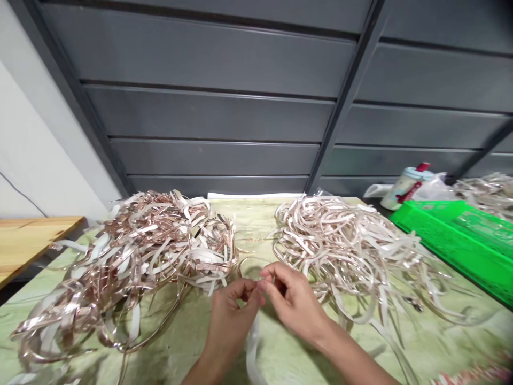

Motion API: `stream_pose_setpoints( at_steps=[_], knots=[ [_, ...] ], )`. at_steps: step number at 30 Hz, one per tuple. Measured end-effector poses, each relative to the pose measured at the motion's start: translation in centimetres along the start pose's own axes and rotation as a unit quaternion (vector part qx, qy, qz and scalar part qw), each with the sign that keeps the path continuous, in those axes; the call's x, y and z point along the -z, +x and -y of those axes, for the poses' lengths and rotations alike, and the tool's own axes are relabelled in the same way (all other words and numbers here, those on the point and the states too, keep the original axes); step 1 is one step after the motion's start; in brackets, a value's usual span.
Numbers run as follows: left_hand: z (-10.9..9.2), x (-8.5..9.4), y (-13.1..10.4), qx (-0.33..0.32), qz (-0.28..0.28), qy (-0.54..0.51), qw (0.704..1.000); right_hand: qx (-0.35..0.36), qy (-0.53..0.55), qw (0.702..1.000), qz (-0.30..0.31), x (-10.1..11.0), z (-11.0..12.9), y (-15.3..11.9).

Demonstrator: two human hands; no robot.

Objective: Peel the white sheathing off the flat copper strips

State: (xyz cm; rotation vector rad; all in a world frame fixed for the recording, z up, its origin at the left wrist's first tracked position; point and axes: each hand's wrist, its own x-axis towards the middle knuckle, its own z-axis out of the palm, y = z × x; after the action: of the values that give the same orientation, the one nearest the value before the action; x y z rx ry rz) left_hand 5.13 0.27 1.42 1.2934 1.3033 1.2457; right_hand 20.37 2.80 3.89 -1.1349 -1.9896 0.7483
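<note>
My left hand point(234, 310) and my right hand point(292, 299) meet at the lower middle, fingertips pinched together around the end of a whitish strip. That strip point(252, 355) hangs down below my left hand onto the green table. Left of my hands lies a tangled heap of shiny copper and white strips point(140, 251). A second heap of pinkish white strips point(332, 240) lies to the right, close behind my right hand. Between my fingertips the detail is too small to make out.
On the right a bright green basket point(460, 251) stands beside a cup point(404, 187) with a red top and a clear plastic bag point(435, 187). More strips lie at far right. A wooden surface point(32, 238) is at the left; grey panels point(216, 112) rise behind the table point(256, 214).
</note>
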Motion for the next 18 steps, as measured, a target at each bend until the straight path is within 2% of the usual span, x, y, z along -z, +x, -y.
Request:
stream_pose_setpoints(
  at_steps=[5, 8, 10, 12, 14, 16, 17, 18],
  knots=[
    [0.4, 0.0, -0.2, 0.015, 0.029, -0.018, 0.999, 0.04, -0.053, 0.998, 0.007, -0.1, 0.3, 0.1],
    [0.7, 0.1, 0.1, 0.009, 0.061, -0.058, 0.996, -0.009, -0.016, 1.0, -0.004, 0.0, 0.2, 0.3],
    [0.9, 0.1, 0.3, 0.011, 0.076, -0.1, 0.992, -0.073, 0.077, 0.994, 0.002, 0.1, 0.1, 0.4],
    [1.0, 0.1, 0.6, 0.025, 0.06, -0.137, 0.988, -0.148, 0.206, 0.967, 0.019, 0.0, 0.1, 0.5],
    [1.1, 0.1, 0.6, 0.016, 0.015, -0.123, 0.992, -0.218, 0.341, 0.914, 0.042, -0.2, 0.1, 0.5],
    [1.0, 0.2, 0.4, -0.04, -0.043, -0.047, 0.997, -0.264, 0.445, 0.854, 0.057, -0.4, 0.1, 0.4],
    [1.0, 0.3, 0.3, -0.076, -0.074, -0.004, 0.994, -0.271, 0.475, 0.835, 0.052, -0.5, 0.1, 0.4],
    [0.9, 0.4, 0.2, -0.108, -0.099, 0.029, 0.989, -0.269, 0.488, 0.829, 0.038, -0.6, 0.2, 0.4]
  ],
)
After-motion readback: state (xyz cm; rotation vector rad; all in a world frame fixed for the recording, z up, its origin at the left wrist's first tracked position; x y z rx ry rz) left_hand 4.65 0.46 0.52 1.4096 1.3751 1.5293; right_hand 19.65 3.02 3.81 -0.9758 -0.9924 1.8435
